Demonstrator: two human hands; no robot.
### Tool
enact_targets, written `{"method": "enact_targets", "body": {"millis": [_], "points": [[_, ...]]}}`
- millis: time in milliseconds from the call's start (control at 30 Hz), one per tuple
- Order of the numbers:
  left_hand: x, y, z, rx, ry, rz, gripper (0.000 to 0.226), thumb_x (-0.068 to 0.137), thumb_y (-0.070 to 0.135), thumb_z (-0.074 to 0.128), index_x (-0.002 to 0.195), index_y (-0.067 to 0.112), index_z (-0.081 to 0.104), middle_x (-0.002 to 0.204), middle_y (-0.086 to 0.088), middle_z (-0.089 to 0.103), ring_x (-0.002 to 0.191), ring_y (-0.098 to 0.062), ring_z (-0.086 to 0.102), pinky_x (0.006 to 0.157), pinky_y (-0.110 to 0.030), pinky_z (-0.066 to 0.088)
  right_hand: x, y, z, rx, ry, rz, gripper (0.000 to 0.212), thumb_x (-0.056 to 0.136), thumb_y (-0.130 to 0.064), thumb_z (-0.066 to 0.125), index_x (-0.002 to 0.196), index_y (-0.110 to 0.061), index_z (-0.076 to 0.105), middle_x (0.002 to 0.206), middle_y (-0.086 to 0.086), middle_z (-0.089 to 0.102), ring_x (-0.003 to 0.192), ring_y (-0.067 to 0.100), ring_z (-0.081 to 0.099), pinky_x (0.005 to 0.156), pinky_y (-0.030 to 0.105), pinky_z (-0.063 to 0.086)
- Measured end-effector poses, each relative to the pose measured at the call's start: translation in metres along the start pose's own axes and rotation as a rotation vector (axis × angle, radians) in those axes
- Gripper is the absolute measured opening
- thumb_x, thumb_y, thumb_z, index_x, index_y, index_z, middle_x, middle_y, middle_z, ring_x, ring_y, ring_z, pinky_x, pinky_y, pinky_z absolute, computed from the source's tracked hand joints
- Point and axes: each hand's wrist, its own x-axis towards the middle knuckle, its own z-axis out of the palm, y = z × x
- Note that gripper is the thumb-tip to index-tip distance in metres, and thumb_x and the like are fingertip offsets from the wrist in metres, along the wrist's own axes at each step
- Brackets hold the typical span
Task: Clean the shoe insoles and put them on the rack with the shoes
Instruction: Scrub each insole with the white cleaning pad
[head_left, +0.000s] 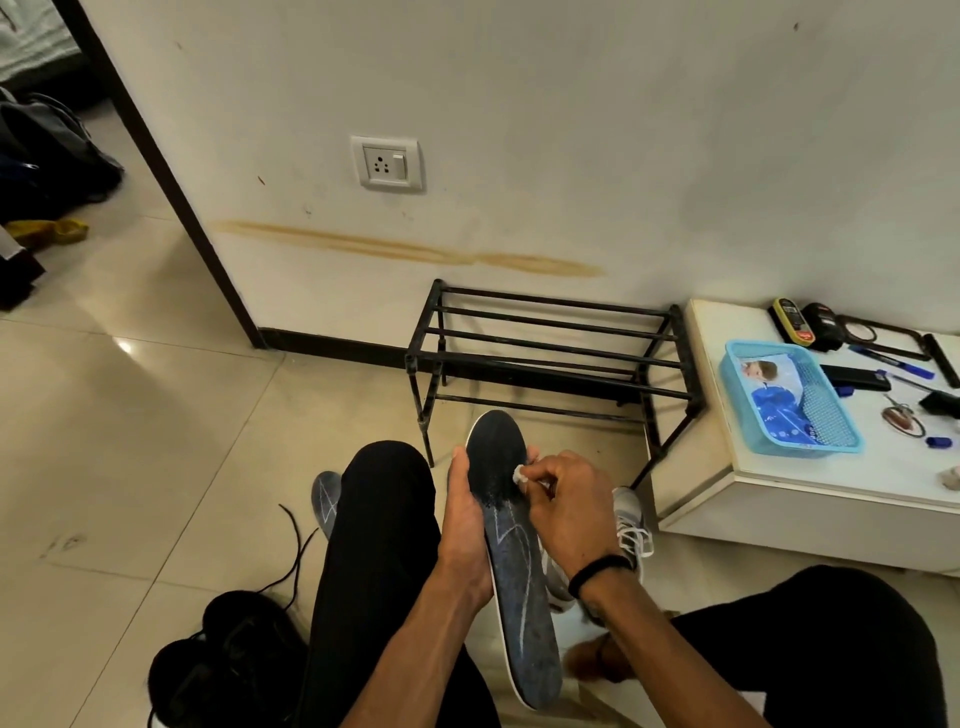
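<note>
Seated person, legs in black trousers, facing a black metal rack (550, 358) set against the wall.

Insole (514, 561) was held lengthwise between the knees, toe end pointing toward the rack, heel end toward the body. Surface dark grey-blue, speckled, with pale thin line markings across the mid and heel section; a white edge showed along the heel rim. The toe third looked darker than the rest, possibly wet; could not tell for certain.

Left hand (465, 525) gripped the insole from its left edge, thumb lying along the rim, fingers curled beneath. Right hand (563, 506) pinched a small white wad (521, 475) in its fingertips and pressed it onto the insole's darker part near the right edge. Black band on the right wrist.

Second insole (326, 501), same colour and markings, lay on the floor, partly hidden behind the left leg. Black shoe (228, 660) with loose laces sat on the tiles at lower left. White shoe (631, 525) was on the floor under the right wrist, beside a low white table (779, 499) carrying a blue basket (789, 400).
</note>
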Motion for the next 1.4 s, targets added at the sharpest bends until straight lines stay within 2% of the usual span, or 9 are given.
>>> {"method": "enact_targets", "body": {"millis": [133,367,467,567,733,867,967,1133,1400], "points": [[0.004,-0.002,-0.004,-0.026,0.003,-0.011,0.091,0.093,0.078,0.035,0.138,0.002,0.061,0.143,-0.02,0.058,0.132,-0.032,0.055,0.121,-0.049,0.033,-0.005,0.004,-0.007,0.02,-0.095,0.01,0.009,0.081,-0.016,0.082,0.085,-0.023,0.08,0.085,-0.009,0.07,0.074,0.001,0.06,0.075,0.021,0.055],[-0.003,0.0,-0.001,-0.025,-0.032,0.021,0.084,0.093,0.076,0.04,0.13,0.006,0.068,0.12,-0.021,0.064,0.106,-0.031,0.063,0.107,-0.048,0.041,0.014,-0.001,-0.003,0.018,0.059,-0.022,0.009,0.083,-0.012,0.08,0.081,-0.021,0.079,0.077,-0.019,0.06,0.065,-0.011,0.051,0.065,0.001,0.04],[0.004,-0.002,-0.007,-0.022,-0.019,-0.001,0.089,0.093,0.078,0.038,0.137,0.005,0.062,0.141,-0.023,0.057,0.131,-0.036,0.054,0.122,-0.049,0.03,0.006,-0.002,-0.009,-0.019,-0.073,-0.01,0.006,0.083,-0.017,0.08,0.084,-0.022,0.08,0.081,-0.012,0.067,0.068,-0.008,0.054,0.064,0.005,0.043],[0.005,-0.002,-0.004,-0.028,-0.05,-0.012,0.085,0.095,0.077,0.034,0.127,0.006,0.07,0.129,-0.022,0.064,0.114,-0.032,0.063,0.112,-0.049,0.04,0.012,-0.005,-0.018,-0.034,-0.171,-0.022,0.007,0.084,-0.013,0.079,0.083,-0.02,0.08,0.085,-0.012,0.071,0.069,-0.012,0.052,0.064,0.0,0.039],[0.001,-0.007,0.0,-0.052,-0.04,-0.032,0.079,0.095,0.075,0.04,0.127,0.009,0.071,0.125,-0.022,0.066,0.107,-0.032,0.065,0.102,-0.048,0.046,0.033,-0.019,-0.014,-0.011,-0.012,-0.025,0.007,0.087,-0.015,0.075,0.081,-0.018,0.077,0.087,-0.006,0.071,0.078,0.004,0.061,0.078,0.026,0.056],[0.0,0.0,-0.002,-0.042,-0.043,-0.02,0.071,0.1,0.067,0.036,0.117,0.011,0.077,0.113,-0.018,0.073,0.098,-0.028,0.073,0.088,-0.042,0.056,0.013,-0.023,-0.006,-0.01,-0.118,-0.068,0.003,0.085,-0.018,0.078,0.085,-0.021,0.078,0.087,-0.007,0.071,0.073,-0.002,0.059,0.071,0.009,0.049],[0.0,-0.001,-0.004,-0.03,-0.015,-0.042,0.072,0.098,0.068,0.039,0.13,0.011,0.069,0.129,-0.021,0.068,0.116,-0.032,0.067,0.099,-0.045,0.053,-0.008,-0.015,-0.005,0.004,-0.144,-0.137,0.006,0.084,-0.021,0.079,0.088,-0.025,0.078,0.087,-0.01,0.068,0.077,0.002,0.062,0.074,0.019,0.055],[-0.006,-0.004,0.006,-0.054,-0.035,-0.076,0.071,0.098,0.067,0.041,0.12,0.01,0.075,0.121,-0.021,0.07,0.104,-0.031,0.071,0.093,-0.043,0.053,0.017,-0.016,-0.009,-0.093,-0.046,-0.151,0.004,0.089,-0.021,0.073,0.087,-0.023,0.076,0.088,-0.008,0.064,0.08,0.007,0.057,0.076,0.028,0.053],[-0.001,0.003,-0.001,-0.05,0.0,-0.02,0.067,0.102,0.06,0.038,0.133,0.007,0.066,0.13,-0.02,0.067,0.121,-0.033,0.065,0.109,-0.045,0.047,-0.015,-0.033,-0.003,-0.038,-0.092,-0.172,0.014,0.093,-0.016,0.068,0.102,-0.022,0.077,0.094,-0.006,0.061,0.083,0.008,0.058,0.079,0.026,0.053]]}}
